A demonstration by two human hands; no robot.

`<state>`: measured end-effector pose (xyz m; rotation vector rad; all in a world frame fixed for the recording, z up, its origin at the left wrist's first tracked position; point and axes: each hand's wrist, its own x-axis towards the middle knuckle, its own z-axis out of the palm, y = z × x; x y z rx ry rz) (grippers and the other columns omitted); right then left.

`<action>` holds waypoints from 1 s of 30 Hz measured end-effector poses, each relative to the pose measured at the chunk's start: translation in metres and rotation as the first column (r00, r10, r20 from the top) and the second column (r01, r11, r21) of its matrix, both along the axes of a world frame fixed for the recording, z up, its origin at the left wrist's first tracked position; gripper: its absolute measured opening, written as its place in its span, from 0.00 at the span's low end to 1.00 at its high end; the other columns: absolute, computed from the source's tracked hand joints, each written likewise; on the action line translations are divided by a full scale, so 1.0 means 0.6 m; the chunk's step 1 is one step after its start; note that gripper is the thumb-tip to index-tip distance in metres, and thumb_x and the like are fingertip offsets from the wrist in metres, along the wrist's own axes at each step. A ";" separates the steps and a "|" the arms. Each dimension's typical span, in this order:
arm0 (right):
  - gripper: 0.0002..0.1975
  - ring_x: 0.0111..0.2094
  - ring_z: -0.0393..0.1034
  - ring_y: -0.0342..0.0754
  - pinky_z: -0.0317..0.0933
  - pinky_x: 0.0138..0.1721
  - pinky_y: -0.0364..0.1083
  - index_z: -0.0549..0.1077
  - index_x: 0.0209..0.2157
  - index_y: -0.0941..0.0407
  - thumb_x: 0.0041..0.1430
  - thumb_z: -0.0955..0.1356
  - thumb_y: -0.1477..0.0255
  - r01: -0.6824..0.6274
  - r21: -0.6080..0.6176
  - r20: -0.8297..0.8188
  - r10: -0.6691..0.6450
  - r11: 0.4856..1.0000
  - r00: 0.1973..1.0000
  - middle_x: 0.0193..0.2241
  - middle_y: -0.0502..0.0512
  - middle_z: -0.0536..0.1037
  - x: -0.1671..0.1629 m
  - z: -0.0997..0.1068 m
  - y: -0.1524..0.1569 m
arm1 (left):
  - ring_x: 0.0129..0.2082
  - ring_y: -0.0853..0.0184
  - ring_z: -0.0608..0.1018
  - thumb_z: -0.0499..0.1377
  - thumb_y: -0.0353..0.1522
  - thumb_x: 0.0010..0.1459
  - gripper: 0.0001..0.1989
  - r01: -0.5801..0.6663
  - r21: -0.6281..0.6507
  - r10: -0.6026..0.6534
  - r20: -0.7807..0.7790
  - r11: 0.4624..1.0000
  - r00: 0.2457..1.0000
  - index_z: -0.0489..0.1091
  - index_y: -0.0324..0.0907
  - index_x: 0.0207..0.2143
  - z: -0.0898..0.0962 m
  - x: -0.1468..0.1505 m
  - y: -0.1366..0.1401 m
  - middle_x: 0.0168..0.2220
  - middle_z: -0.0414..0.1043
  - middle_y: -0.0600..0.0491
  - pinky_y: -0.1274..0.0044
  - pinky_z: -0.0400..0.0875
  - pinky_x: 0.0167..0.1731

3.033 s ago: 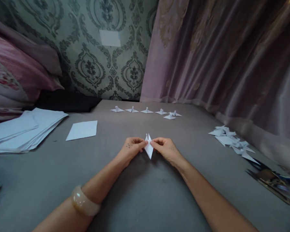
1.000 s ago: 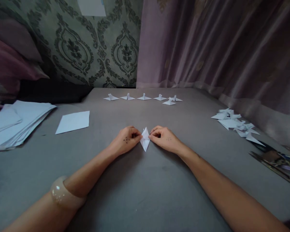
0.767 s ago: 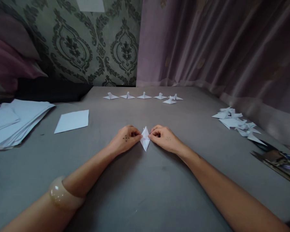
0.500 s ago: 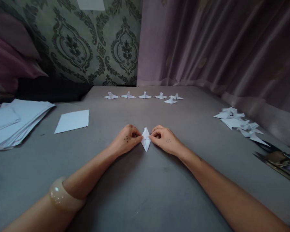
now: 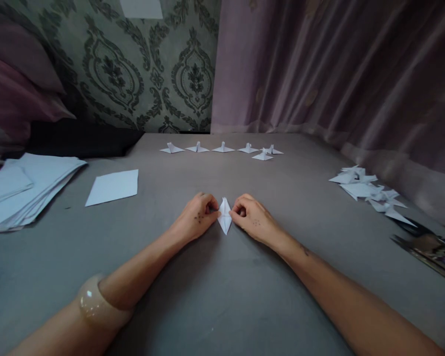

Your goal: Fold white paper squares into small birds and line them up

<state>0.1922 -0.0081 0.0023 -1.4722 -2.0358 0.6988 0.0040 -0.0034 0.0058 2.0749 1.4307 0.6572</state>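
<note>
A small white folded paper piece [image 5: 225, 217], diamond-shaped with a crease across its middle, lies on the grey table in front of me. My left hand [image 5: 200, 213] pinches its left corner between thumb and fingers. On the opposite corner, my right hand [image 5: 252, 215] pinches in the same way. The lower point of the paper aims toward me; its upper end shows small narrow tips. A pale bangle [image 5: 102, 304] sits on my left forearm.
Several folded paper birds [image 5: 223, 147] stand in a row at the back. More paper birds [image 5: 371, 190] are heaped at the right, beside dark tools [image 5: 426, 247], partly blurred. At the left lie a single paper sheet [image 5: 113, 188] and a paper stack [image 5: 40, 190].
Both hands keep their pinch on the folded paper, whose upper tips now show a little differently. The whole view has shifted slightly.
</note>
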 end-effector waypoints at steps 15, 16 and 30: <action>0.19 0.43 0.65 0.50 0.61 0.40 0.47 0.71 0.49 0.54 0.62 0.58 0.81 -0.271 0.200 0.438 0.162 0.942 0.884 0.41 0.58 0.71 -0.001 0.025 -0.058 | 0.41 0.62 0.72 0.47 0.22 0.57 0.18 0.299 0.161 -0.173 -0.532 0.940 0.829 0.70 0.40 0.45 0.021 0.007 -0.052 0.44 0.70 0.46 0.74 0.71 0.36; 0.20 0.44 0.65 0.50 0.62 0.40 0.47 0.72 0.49 0.54 0.61 0.58 0.81 -0.278 0.199 0.430 0.171 0.940 0.886 0.42 0.58 0.71 0.002 0.025 -0.057 | 0.41 0.62 0.73 0.46 0.23 0.58 0.18 0.295 0.158 -0.175 -0.519 0.942 0.836 0.70 0.41 0.45 0.022 0.005 -0.051 0.44 0.70 0.46 0.74 0.71 0.35; 0.19 0.47 0.66 0.49 0.62 0.46 0.47 0.75 0.43 0.55 0.56 0.59 0.84 -0.252 0.156 0.313 0.194 0.955 0.930 0.44 0.56 0.74 0.022 0.028 -0.060 | 0.42 0.62 0.75 0.49 0.26 0.56 0.15 0.216 0.179 -0.117 -0.444 0.960 0.888 0.74 0.43 0.37 0.023 -0.004 -0.051 0.43 0.73 0.49 0.75 0.70 0.35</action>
